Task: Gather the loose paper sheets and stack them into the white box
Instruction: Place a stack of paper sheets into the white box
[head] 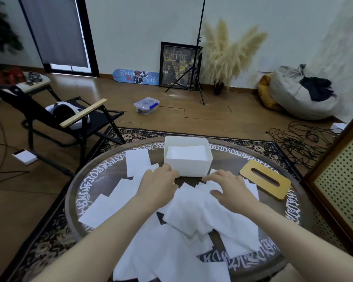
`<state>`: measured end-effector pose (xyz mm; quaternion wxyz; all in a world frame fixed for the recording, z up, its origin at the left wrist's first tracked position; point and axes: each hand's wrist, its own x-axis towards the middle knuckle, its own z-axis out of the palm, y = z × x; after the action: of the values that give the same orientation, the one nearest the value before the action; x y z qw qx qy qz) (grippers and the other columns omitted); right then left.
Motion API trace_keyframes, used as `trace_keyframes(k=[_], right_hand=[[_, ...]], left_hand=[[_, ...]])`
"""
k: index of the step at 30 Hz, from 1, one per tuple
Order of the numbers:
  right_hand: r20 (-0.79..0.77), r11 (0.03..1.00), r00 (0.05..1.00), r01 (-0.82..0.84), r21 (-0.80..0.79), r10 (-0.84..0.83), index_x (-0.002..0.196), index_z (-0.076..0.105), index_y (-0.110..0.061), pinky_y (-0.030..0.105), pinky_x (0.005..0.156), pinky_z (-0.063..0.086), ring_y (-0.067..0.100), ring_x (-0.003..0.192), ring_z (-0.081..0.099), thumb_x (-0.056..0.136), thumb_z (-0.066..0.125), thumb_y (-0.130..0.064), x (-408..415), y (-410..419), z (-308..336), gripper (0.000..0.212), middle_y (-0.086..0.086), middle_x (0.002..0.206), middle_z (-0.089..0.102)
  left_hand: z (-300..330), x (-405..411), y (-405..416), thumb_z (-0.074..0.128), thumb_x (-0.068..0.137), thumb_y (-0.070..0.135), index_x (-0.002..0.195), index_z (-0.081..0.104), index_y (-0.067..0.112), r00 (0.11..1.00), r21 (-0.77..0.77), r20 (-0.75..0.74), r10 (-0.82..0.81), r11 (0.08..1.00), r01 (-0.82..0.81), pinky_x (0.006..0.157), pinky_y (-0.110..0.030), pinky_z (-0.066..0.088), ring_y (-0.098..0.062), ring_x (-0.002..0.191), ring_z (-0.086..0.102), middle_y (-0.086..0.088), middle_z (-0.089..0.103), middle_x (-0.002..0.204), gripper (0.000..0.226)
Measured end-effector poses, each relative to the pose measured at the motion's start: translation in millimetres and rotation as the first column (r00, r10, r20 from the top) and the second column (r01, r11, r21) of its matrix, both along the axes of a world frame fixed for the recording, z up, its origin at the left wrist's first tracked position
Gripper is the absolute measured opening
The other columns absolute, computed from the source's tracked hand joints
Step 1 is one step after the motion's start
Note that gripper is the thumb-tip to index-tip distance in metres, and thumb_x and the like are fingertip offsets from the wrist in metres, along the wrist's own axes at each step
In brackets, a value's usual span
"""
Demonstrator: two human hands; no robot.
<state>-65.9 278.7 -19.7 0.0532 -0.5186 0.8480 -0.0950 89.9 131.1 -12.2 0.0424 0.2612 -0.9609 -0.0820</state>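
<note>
A: Where are the paper sheets lying?

B: Scattered in overlapping layers across the round table, from the near edge up to the white box, which already has some sheets inside. The wooden slotted lid lies to the right of the box.

A: And the 2 hands?

B: The left hand rests palm down on sheets just left of the box, fingers loosely together and touching its front corner. The right hand lies spread flat on the pile, pinching nothing.

A: How will the sheets handle?

B: They look thin, soft and very light, likely limp, and prone to sliding over each other. I'd sweep several together flat, then pinch the bundle along 1 edge with support underneath.
</note>
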Motion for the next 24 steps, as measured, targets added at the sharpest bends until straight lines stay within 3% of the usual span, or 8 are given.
trace_keyframes(k=[7, 13, 19, 24], right_hand=[[0.071, 0.999, 0.997, 0.001, 0.036, -0.003, 0.135, 0.043, -0.039, 0.035, 0.101, 0.026, 0.013, 0.128, 0.037, 0.096, 0.051, -0.028, 16, 34, -14, 0.042, -0.009, 0.135, 0.044], [0.120, 0.994, 0.989, -0.097, 0.040, 0.092, 0.135, 0.045, -0.038, 0.032, 0.102, 0.025, 0.012, 0.130, 0.032, 0.090, 0.059, -0.028, 32, 36, -33, 0.047, -0.009, 0.134, 0.044], [-0.066, 0.950, 0.965, -0.238, 0.203, 0.256, 0.142, 0.038, -0.038, 0.032, 0.102, 0.021, 0.016, 0.137, 0.020, 0.086, 0.060, -0.024, 34, 19, -52, 0.062, -0.006, 0.146, 0.032], [-0.180, 0.934, 0.930, -0.278, 0.224, 0.320, 0.142, 0.039, -0.039, 0.034, 0.103, 0.017, 0.018, 0.139, 0.019, 0.088, 0.057, -0.021, 34, 3, -61, 0.060, -0.004, 0.149, 0.030]], left_hand=[[-3, 32, 23, 0.040, 0.100, 0.031, 0.135, 0.045, 0.029, 0.999, 0.052, -0.003, 0.048, 0.998, -0.047, 0.091, -0.032, 0.038, -0.020, 0.114, 0.053, 0.006, 0.042, 0.138, 0.036], [-16, 53, 32, 0.040, 0.099, 0.032, 0.133, 0.048, 0.029, 0.996, 0.100, 0.059, 0.071, 0.992, -0.077, 0.089, -0.030, 0.038, -0.020, 0.109, 0.056, 0.007, 0.045, 0.134, 0.035], [-27, 66, 28, 0.042, 0.099, 0.035, 0.131, 0.050, 0.029, 0.989, 0.149, 0.113, 0.091, 0.983, -0.108, 0.088, -0.028, 0.037, -0.020, 0.110, 0.056, 0.008, 0.047, 0.132, 0.033], [-29, 69, 24, 0.041, 0.099, 0.038, 0.130, 0.051, 0.028, 0.990, 0.144, 0.117, 0.085, 0.984, -0.102, 0.090, -0.029, 0.039, -0.020, 0.110, 0.056, 0.007, 0.048, 0.130, 0.034]])
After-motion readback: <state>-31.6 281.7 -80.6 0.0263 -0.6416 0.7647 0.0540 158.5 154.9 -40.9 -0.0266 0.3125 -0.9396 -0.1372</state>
